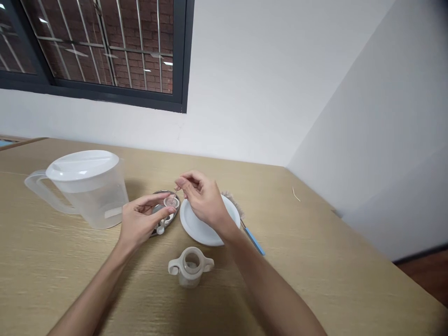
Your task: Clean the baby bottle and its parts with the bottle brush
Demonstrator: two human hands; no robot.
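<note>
My left hand [138, 221] holds a small round whitish translucent cap [171, 201] between thumb and fingers. A thin stick [176, 191], perhaps metal, is pinched in my right hand [203, 196], its lower end at the cap. Whether the tip is inside the cap or only touching it, I cannot tell. Both hands are above a small oval metal tray [172, 222], partly hidden by my left hand, with small white parts on it. Under my right hand lies a white plate [206, 237]. Nearer to me stands an open translucent baby bottle [190, 279] with two side handles.
A lidded translucent pitcher [94, 196] stands at the left, its handle pointing left. Right of the plate lies a bristle brush with a blue handle [255, 241]. A thin pale strip [296, 194] lies farther right. Behind the table are a white wall and a barred window.
</note>
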